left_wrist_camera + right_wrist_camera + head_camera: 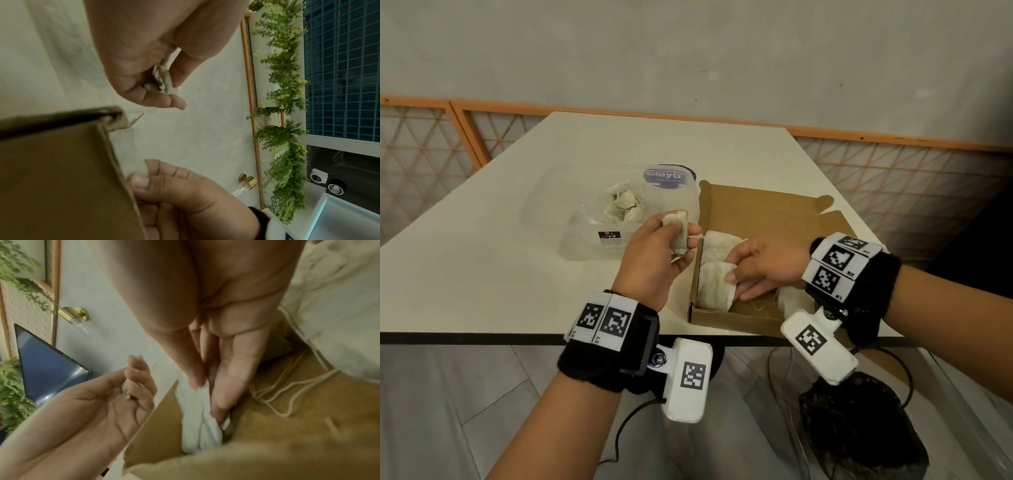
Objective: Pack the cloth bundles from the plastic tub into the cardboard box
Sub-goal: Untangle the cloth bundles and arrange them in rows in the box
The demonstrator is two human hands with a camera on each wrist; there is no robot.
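Observation:
My left hand (675,240) grips a small off-white cloth bundle (678,232) in the air between the clear plastic tub (551,219) and the open cardboard box (756,209); the left wrist view shows the bundle (163,81) pinched between thumb and fingers. Several tied bundles (624,208) lie in the tub. My right hand (736,278) reaches into the box and pinches a white bundle (714,287) against the box's left wall. In the right wrist view the thumb and a finger close on that bundle (197,421), with loose string (287,386) on the box floor.
The tub's lid with a blue label (668,176) leans behind the tub. The box sits at the white table's front edge (482,337). A black bag (859,431) and cables lie on the floor below. An orange-framed mesh fence (893,171) runs behind.

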